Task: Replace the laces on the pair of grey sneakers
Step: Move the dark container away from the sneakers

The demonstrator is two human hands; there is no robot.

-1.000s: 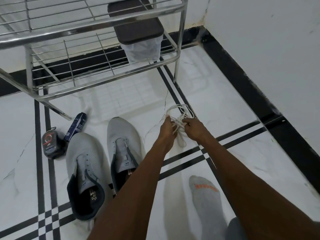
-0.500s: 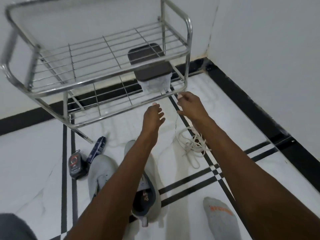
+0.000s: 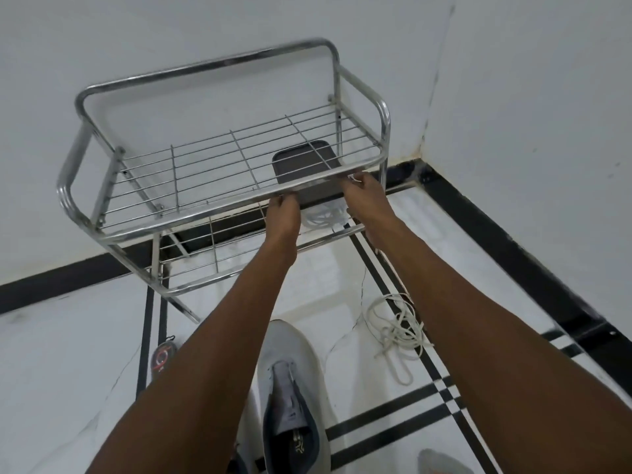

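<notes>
One grey sneaker (image 3: 290,367) without laces lies on the floor between my forearms; the other is hidden behind my left arm. A loose pile of white laces (image 3: 398,331) lies on the tiles to its right. A translucent box (image 3: 325,215) with a dark lid (image 3: 301,159) stands on the lower shelf of the metal rack, with white cord showing through its wall. My left hand (image 3: 283,210) grips the lid's left side with curled fingers. My right hand (image 3: 367,196) grips the lid's right side.
The steel wire rack (image 3: 219,217) stands against the wall, its upper shelf just above my hands. A round black tin (image 3: 161,357) lies on the floor at left. My grey-socked foot (image 3: 441,461) shows at the bottom right. The wall corner is close on the right.
Both hands let go of the white laces, which now lie on the floor, and rose to the box on the rack's lower shelf. My view tilted upward.
</notes>
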